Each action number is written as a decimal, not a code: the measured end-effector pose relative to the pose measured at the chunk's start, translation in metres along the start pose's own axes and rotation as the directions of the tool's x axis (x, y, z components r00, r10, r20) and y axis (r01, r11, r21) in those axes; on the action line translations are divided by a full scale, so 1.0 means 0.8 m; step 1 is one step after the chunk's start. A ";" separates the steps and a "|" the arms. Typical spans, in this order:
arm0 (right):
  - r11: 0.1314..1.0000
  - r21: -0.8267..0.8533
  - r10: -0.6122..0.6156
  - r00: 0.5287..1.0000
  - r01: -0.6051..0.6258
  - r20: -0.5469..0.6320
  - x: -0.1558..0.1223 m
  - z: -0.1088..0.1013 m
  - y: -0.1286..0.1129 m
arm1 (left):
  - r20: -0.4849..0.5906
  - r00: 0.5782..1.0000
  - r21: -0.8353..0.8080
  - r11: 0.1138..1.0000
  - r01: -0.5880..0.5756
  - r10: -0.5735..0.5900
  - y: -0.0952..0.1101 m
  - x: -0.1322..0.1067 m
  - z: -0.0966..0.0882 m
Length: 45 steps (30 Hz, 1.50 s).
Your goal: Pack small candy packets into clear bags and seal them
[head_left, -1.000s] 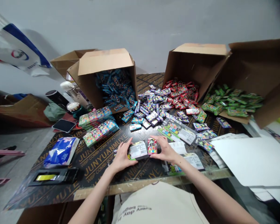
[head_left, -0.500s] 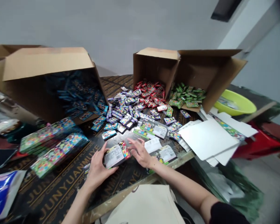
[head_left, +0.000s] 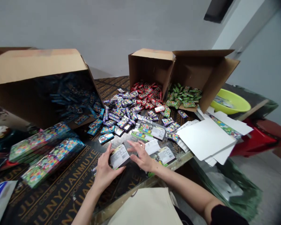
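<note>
Between my hands is a flat dark printed box [head_left: 119, 157] with a grey label and barcode facing up. My left hand [head_left: 107, 167] grips its left side, thumb along the near edge and fingers at the far edge. At its right end, the bent fingers and thumb of my right hand [head_left: 140, 155] rest against the edge. Just beyond lies a loose pile of small purple wrapped pieces [head_left: 118, 111], with blue ones [head_left: 105, 138] in front. To the right of my right hand lie flat printed packages [head_left: 152, 129] in clear plastic and a white slip [head_left: 152, 147].
Open cartons on their sides hold blue pieces [head_left: 70, 97], red pieces [head_left: 148, 93] and green pieces [head_left: 184, 95]. Stacked colourful boxes [head_left: 52, 161] lie at left. White cards [head_left: 206, 137] overhang the table edge at right, near a yellow-green basin [head_left: 241, 102] and a red stool [head_left: 255, 137].
The box has turned slightly, and its colourful right side no longer shows. My right fingers have come in against that end. The view has shifted a little to the right.
</note>
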State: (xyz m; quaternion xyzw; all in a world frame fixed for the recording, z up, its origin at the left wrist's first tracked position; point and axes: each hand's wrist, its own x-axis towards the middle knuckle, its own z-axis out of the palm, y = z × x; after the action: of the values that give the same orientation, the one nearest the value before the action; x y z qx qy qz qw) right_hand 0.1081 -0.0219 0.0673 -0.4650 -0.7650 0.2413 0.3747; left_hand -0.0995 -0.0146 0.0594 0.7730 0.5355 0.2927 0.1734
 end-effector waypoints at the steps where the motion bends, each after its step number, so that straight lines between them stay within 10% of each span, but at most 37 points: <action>1: 0.999 -0.043 0.020 0.997 -0.024 -0.078 0.007 -0.010 0.012 | 0.001 1.000 0.029 1.000 0.003 -0.003 -0.006 -0.001 -0.003; 6: 0.835 -0.352 0.208 0.835 -0.422 -0.509 0.066 -0.126 0.132 | 0.141 0.990 0.269 0.963 -0.025 -0.014 -0.063 -0.015 -0.021; 9: 0.656 -0.424 0.438 0.773 -0.624 -0.459 0.087 -0.198 0.207 | 0.214 0.976 0.321 0.947 -0.026 -0.046 -0.092 -0.034 -0.021; 15: 0.703 -0.382 0.450 0.791 -0.600 -0.414 0.098 -0.249 0.246 | 0.205 0.974 0.271 0.962 0.040 -0.098 -0.106 -0.053 -0.016; 18: 0.790 -0.341 0.369 0.839 -0.510 -0.399 0.108 -0.231 0.213 | 0.108 0.981 0.092 0.984 0.153 -0.163 -0.081 -0.042 -0.026; 21: 0.980 0.038 0.198 0.955 -0.195 -0.219 0.107 -0.169 0.145 | 0.055 0.935 -0.321 0.881 0.348 -0.350 -0.028 -0.020 -0.031; 24: 0.794 0.605 0.063 0.998 -0.052 0.002 0.081 -0.081 0.060 | 0.315 0.829 -0.747 0.418 0.517 -0.462 0.031 0.006 -0.022; 26: 0.636 0.767 0.054 0.996 -0.085 0.066 0.056 -0.029 0.016 | 0.530 0.779 -0.815 0.051 0.577 -0.336 0.058 0.017 -0.012; 28: 0.617 0.782 0.044 0.997 -0.083 0.071 0.034 0.004 -0.010 | 0.545 0.769 -0.830 -0.083 0.552 -0.336 0.068 0.022 -0.006; 33: 0.926 0.374 -0.093 0.993 0.059 0.073 0.021 0.010 -0.017 | 0.337 0.785 -0.857 0.176 0.484 -0.520 0.052 0.013 -0.006; 37: 0.960 0.142 -0.260 0.954 0.240 0.148 0.028 -0.001 -0.014 | 0.265 0.848 -0.737 0.471 0.485 -0.458 0.031 0.001 -0.014; 41: 0.967 -0.037 -0.243 0.960 0.250 0.139 0.027 0.000 0.001 | 0.137 0.963 -0.229 0.939 0.257 -0.230 -0.011 -0.021 -0.034; 45: 0.971 -0.122 -0.183 0.969 0.204 0.165 0.025 0.013 0.020 | 0.252 0.958 0.190 0.977 0.092 -0.140 -0.054 -0.044 -0.043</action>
State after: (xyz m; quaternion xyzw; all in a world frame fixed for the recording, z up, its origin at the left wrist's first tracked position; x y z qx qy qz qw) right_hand 0.1028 0.0027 0.0567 -0.3929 -0.8480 0.1848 0.3039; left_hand -0.1618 -0.0333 0.0508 0.7846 0.5759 0.1277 0.1909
